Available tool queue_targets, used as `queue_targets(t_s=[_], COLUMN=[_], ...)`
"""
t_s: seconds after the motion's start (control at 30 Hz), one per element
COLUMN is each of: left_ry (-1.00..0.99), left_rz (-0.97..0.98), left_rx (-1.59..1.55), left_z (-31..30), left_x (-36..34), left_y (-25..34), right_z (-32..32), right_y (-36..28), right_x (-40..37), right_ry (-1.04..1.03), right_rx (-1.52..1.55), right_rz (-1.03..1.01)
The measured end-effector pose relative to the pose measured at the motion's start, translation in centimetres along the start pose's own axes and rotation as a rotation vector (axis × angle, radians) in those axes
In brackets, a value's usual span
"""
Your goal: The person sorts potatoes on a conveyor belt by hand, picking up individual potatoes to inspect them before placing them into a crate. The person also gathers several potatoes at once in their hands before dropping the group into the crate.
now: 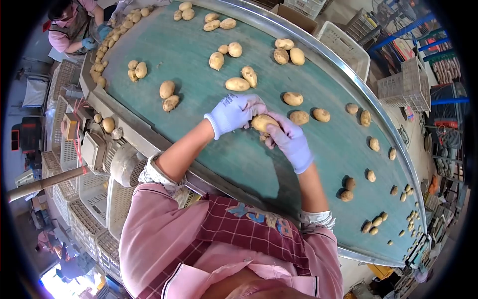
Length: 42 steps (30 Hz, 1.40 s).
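Observation:
Both my hands wear pale lavender gloves and meet above the green conveyor belt (199, 65). My right hand (291, 142) is closed around a yellow potato (263, 122), its thumb lying across the near side. My left hand (231, 113) has curled fingers pressed against the same potato's upper left end; its fingertips are partly hidden. Just beneath, a small bit of another yellowish piece shows between the right fingers, too covered to name. On the belt close beyond my hands lie a pair of potatoes (237, 84) and a single potato (293, 98).
More potatoes (321, 115) lie scattered in small groups along the belt. A metal rim (348, 70) borders its far side. At the upper left, a gloved co-worker (74, 30) stands beside a row of potatoes. Plastic crates (94, 197) and a motor (127, 164) stand at the near left.

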<state>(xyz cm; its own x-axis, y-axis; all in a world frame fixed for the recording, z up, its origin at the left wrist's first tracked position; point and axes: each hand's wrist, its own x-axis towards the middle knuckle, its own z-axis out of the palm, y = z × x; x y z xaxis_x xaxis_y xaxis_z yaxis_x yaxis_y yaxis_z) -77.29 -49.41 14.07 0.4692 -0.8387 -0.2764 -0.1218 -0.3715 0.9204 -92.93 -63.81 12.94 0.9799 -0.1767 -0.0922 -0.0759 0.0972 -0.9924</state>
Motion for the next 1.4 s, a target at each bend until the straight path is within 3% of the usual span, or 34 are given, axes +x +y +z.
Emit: queue_targets(t_s=[0.07, 0.1, 0.13, 0.17, 0.2, 0.23, 0.33, 0.4, 0.43, 0.5, 0.57, 0.6, 0.67, 0.73, 0.8, 0.87, 0.97, 1.0, 1.07, 1.1, 1.13, 1.17, 1.2, 1.23, 1.27, 1.3, 1.37, 1.4], left_ry=[-0.007, 0.013, 0.027, 0.061, 0.026, -0.128, -0.344, -0.13, -0.003, 0.444, 0.708, 0.648, 0.517, 0.46, 0.509, 0.48, 0.635, 0.583, 0.466, 0.437, 0.387, 0.332, 0.282, 0.324, 0.32, 0.243, 0.355, 0.312], left_rz=[-0.114, -0.133, -0.151, -0.034, -0.076, -0.021, 0.16, -0.021, 0.051, 0.0, 0.131, 0.034, -0.162, -0.231, 0.109, 0.334, 0.326, 0.175, -0.091, -0.042, -0.022, -0.008, 0.068, 0.461, 0.447, 0.44, 0.516, 0.391], left_rx=[-0.202, -0.243, -0.282, -0.358, -0.27, -0.072, 0.536, 0.749, 0.613, 0.883, 1.396, 1.347, 1.241, 1.224, 1.152, 0.85, 0.518, 0.366, 0.039, 0.031, -0.019, -0.068, 0.126, 0.229, 0.609, 0.62, 0.817, 0.906], left_z=[0.8, 1.2, 1.5, 1.0, -1.0, -3.0, -6.4, -7.0, -8.3, -10.4, -14.5, -13.5, -11.1, -7.2, -3.2, 0.5, 4.6, 5.4, 7.0, 8.0, 9.5, 11.4, 12.7, 14.4, 16.0, 17.8, 21.5, 22.9], left_x=[0.0, -0.3, -0.6, -1.2, -3.8, -7.3, -13.1, -11.5, -6.7, 2.3, 10.6, 11.5, 13.5, 11.7, 8.9, 5.5, 2.4, 1.6, 1.0, 1.2, 1.1, 1.1, 2.6, 5.9, 6.9, 9.6, 14.8, 17.0], left_y=[0.1, 0.7, 1.1, 0.4, 3.5, 3.6, 0.3, 2.6, 2.6, 1.3, -7.1, -7.2, -7.8, -5.1, -5.9, -4.2, -1.5, -0.5, 1.8, 2.6, 4.7, 6.8, 7.3, 4.9, 8.0, 8.5, 9.7, 10.4], right_z=[-0.4, -0.9, -1.2, -1.7, -2.3, -4.1, -5.3, -5.8, -6.0, -6.5, -7.0, -7.3, -8.3, -9.6, -13.1, -18.1, -27.8, -30.3, -30.1, -30.0, -27.9, -27.7, -25.9, -23.6, -23.0, -22.7, -22.6, -23.0], right_y=[-0.1, 1.1, 0.4, -1.0, -1.7, 0.4, 1.1, 4.2, 5.3, 5.4, 3.9, 3.0, 1.9, 1.8, 2.2, 1.6, -0.9, -1.2, -0.3, 0.2, 1.4, 4.2, 4.4, 6.2, 6.8, 6.0, 3.8, 4.2], right_x=[0.0, -0.3, -1.1, -2.1, -2.9, -3.1, -3.2, -3.5, -3.2, -3.6, -5.0, -5.8, -7.5, -8.9, -10.7, -11.1, -7.7, -6.3, -5.8, -5.4, -6.9, -8.2, -10.5, -14.0, -15.8, -17.7, -20.6, -21.6], right_ry=[0.011, 0.053, 0.047, 0.046, 0.042, -0.065, 0.029, -0.048, -0.107, -0.194, -0.113, -0.068, 0.002, 0.097, 0.025, -0.038, 0.298, 0.376, 0.695, 0.839, 0.776, 0.601, 0.271, 0.356, 0.345, 0.293, 0.197, 0.197], right_rx=[-0.572, -0.667, -0.343, -0.025, 0.295, 0.639, 0.973, 1.056, 1.138, 1.209, 1.185, 1.176, 1.026, 0.778, 0.613, 0.375, 0.687, 0.702, -0.126, -0.558, -0.718, -1.223, -1.424, -1.461, -1.295, -1.103, -0.914, -0.901], right_rz=[-0.449, -0.559, -0.36, -0.165, 0.033, -0.034, 0.205, 0.134, 0.114, 0.053, 0.085, 0.103, 0.079, 0.04, 0.132, 0.175, -0.115, -0.278, -0.385, -0.434, -0.393, -0.452, -0.216, -0.323, -0.338, -0.33, -0.253, -0.33])
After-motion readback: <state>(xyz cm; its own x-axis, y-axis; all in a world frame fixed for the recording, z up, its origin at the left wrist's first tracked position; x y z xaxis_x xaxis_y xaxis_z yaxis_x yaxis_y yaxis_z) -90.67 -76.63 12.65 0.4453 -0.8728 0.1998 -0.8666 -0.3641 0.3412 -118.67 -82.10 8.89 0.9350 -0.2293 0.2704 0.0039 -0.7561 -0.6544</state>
